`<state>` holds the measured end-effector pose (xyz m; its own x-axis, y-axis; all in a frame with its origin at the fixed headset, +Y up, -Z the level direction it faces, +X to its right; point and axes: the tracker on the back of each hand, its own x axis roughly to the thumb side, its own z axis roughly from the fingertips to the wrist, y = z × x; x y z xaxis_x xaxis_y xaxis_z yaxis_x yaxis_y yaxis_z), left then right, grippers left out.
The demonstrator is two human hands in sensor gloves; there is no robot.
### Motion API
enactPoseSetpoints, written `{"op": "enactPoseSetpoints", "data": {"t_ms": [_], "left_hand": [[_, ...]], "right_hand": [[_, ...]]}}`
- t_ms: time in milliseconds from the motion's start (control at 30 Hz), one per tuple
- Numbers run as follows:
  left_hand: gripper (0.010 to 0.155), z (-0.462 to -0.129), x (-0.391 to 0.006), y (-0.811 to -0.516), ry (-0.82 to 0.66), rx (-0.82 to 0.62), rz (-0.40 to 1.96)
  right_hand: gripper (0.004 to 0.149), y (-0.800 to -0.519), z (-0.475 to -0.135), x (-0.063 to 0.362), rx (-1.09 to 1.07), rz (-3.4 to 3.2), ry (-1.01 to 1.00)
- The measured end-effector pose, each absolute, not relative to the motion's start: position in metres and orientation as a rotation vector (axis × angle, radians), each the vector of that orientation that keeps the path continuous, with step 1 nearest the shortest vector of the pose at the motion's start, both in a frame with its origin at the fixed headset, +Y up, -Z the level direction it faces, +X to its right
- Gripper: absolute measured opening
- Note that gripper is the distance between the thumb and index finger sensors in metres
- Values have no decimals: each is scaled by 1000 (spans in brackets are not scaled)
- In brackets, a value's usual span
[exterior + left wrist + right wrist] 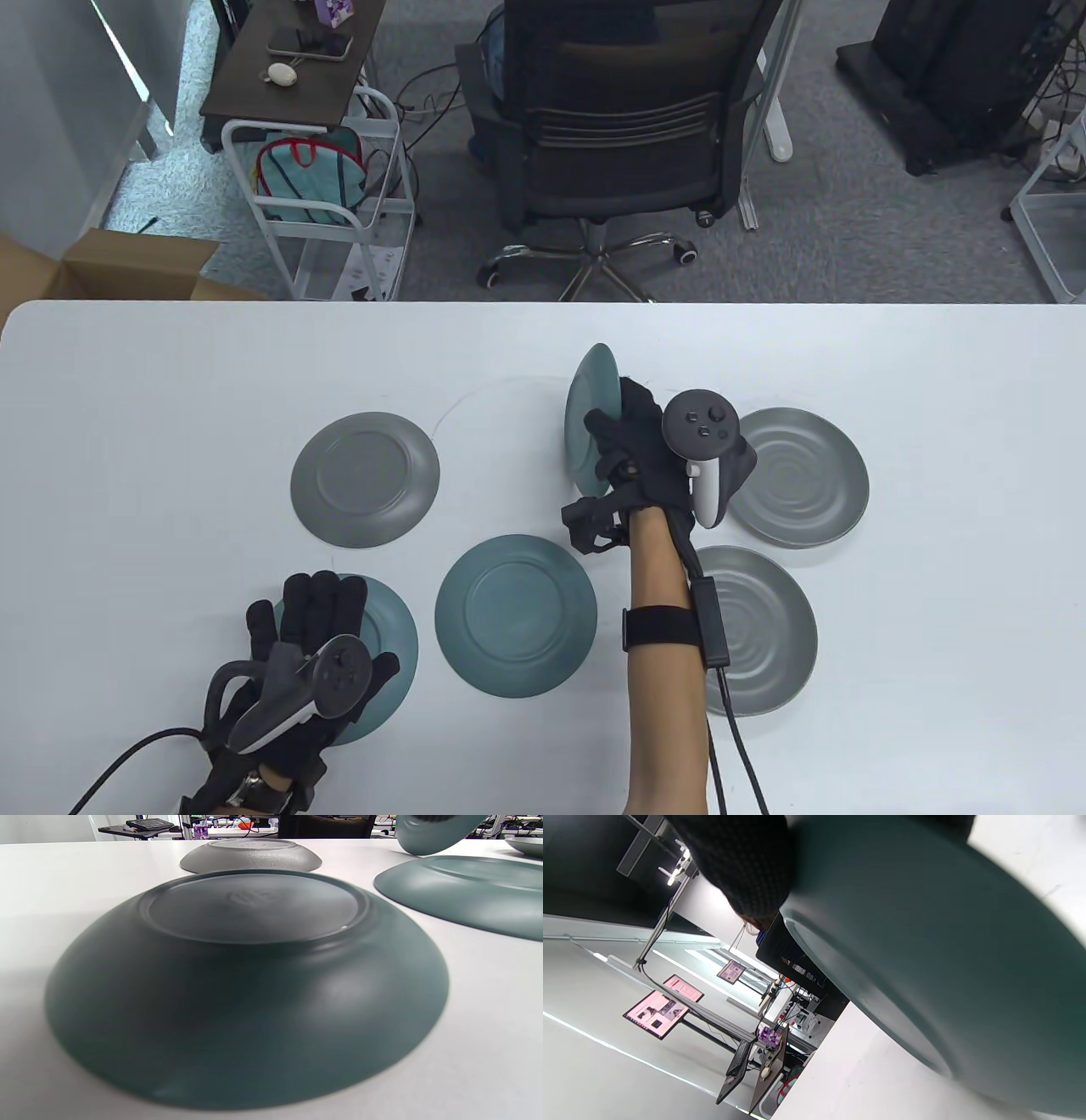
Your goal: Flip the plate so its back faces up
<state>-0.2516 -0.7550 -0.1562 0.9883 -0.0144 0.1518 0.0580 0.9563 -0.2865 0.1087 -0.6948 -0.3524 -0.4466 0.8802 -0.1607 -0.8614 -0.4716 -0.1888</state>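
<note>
My right hand grips a teal plate and holds it nearly on edge above the table's middle, thumb on one side and fingers on the other. In the right wrist view the plate fills the frame, with a gloved finger on its rim. My left hand lies with fingers stretched out over another teal plate at the front left. That plate is back up in the left wrist view; no fingers show there.
A grey plate and a teal plate lie back up. Two grey ringed plates lie face up at the right, close to my right forearm. An office chair stands beyond the table's far edge.
</note>
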Motion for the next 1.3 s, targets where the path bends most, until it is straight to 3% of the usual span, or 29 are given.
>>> {"op": "enactPoseSetpoints", "data": {"t_ms": [400,1300], "left_hand": [[89,-157,-251,-756,-147,-301,-43],[88,-157,-252,-755,-138,-297,-52]], "right_hand": [[59,-704,-354,120,-365,2025,-66],[74,-754,-358,135,-657,2106,171]]}}
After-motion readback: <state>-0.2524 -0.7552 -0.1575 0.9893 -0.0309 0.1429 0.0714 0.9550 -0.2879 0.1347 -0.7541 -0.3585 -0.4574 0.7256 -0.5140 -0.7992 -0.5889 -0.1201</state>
